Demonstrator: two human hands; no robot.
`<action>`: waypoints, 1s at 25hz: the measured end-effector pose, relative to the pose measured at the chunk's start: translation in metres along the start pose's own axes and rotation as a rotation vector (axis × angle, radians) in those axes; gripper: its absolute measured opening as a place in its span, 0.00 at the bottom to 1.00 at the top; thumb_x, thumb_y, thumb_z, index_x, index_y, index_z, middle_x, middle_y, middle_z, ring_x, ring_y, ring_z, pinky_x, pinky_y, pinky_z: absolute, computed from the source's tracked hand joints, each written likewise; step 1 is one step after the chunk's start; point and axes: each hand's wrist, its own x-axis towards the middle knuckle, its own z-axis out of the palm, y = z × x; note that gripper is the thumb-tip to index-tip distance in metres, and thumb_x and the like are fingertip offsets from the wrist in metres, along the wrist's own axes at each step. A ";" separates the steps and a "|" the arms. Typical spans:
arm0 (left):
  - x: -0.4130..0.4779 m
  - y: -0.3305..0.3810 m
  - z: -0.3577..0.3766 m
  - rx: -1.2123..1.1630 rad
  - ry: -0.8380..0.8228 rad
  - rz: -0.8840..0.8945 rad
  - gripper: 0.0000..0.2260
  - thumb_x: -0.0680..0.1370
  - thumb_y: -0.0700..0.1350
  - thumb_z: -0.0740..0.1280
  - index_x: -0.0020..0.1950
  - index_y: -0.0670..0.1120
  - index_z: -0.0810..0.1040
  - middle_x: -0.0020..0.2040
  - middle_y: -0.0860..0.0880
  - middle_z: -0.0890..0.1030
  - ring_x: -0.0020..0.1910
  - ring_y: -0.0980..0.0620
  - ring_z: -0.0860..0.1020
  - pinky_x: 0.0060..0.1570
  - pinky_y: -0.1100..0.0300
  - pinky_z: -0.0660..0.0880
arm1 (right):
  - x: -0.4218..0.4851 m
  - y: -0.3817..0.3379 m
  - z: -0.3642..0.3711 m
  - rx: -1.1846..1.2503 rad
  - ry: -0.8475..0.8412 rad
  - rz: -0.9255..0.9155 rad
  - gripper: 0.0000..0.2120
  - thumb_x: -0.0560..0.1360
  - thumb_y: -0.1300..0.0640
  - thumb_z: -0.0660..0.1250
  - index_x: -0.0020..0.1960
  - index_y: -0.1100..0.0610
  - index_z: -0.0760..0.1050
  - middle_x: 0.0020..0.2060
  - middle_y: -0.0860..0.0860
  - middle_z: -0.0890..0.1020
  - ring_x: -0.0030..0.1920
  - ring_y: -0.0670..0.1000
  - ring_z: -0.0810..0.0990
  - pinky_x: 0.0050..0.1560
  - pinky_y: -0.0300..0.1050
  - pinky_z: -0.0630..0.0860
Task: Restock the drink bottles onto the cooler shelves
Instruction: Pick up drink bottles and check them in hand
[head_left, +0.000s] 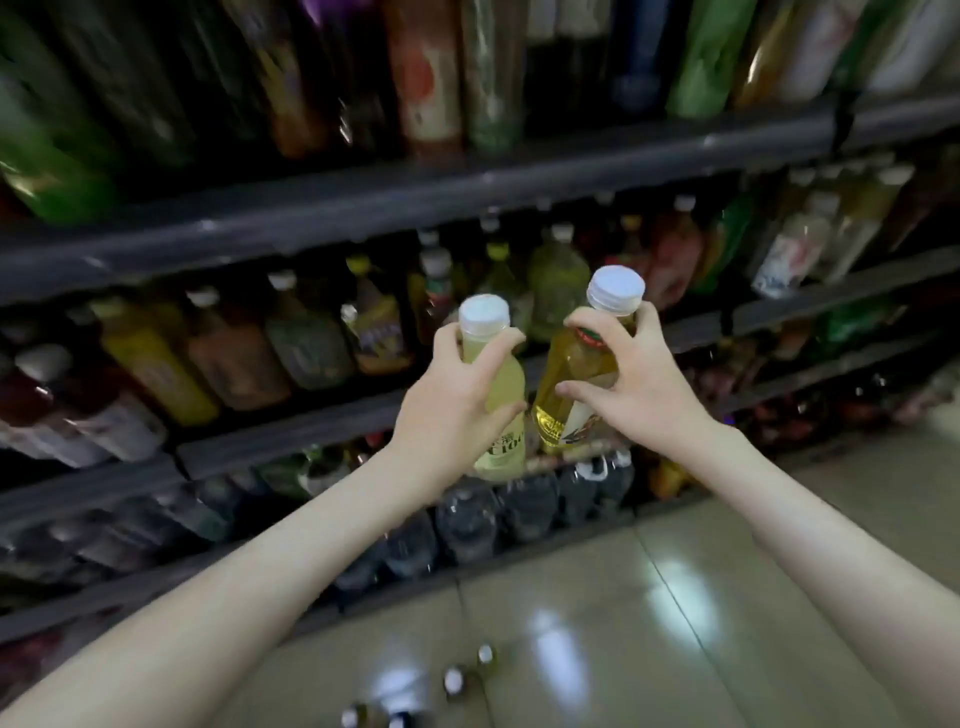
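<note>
Gripping w/ curled fingers (493, 354): L hand (452, 402) 1 pale bottle (504, 453), R hand (640, 385) 1 amber bottle (571, 364)

A dark grey upper shelf (467, 195) carries a row of tall bottles (431, 78) with green, orange-red and dark labels, all blurred. The shelf below (291, 434) holds juice bottles (156, 364) in yellow, orange and amber, with white or yellow caps, packed side by side. Under it, clear plastic bottles (467, 514) stand tightly together on the lowest shelf (156, 577). Glossy beige floor tiles (727, 597) meet the unit's base; a few capped bottles (454, 678) stand on them near the bottom edge.
</note>
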 end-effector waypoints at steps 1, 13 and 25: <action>-0.008 -0.002 0.035 -0.015 -0.079 -0.042 0.29 0.71 0.49 0.73 0.70 0.54 0.66 0.63 0.44 0.63 0.49 0.41 0.75 0.38 0.57 0.71 | -0.017 0.030 0.011 0.009 -0.026 0.060 0.27 0.70 0.60 0.75 0.64 0.46 0.70 0.58 0.48 0.60 0.49 0.45 0.71 0.59 0.36 0.70; -0.211 -0.175 0.546 0.049 -0.854 -0.071 0.25 0.79 0.53 0.61 0.71 0.66 0.51 0.67 0.46 0.54 0.49 0.45 0.71 0.44 0.59 0.69 | -0.269 0.433 0.313 -0.106 -0.048 0.610 0.30 0.68 0.59 0.76 0.58 0.35 0.65 0.52 0.44 0.57 0.44 0.46 0.69 0.49 0.52 0.80; -0.382 -0.281 0.755 0.206 -0.781 0.241 0.33 0.54 0.38 0.77 0.55 0.49 0.66 0.48 0.45 0.70 0.24 0.50 0.74 0.16 0.65 0.66 | -0.367 0.580 0.481 -0.024 0.011 0.684 0.27 0.70 0.65 0.74 0.63 0.44 0.73 0.56 0.48 0.58 0.51 0.50 0.71 0.49 0.55 0.81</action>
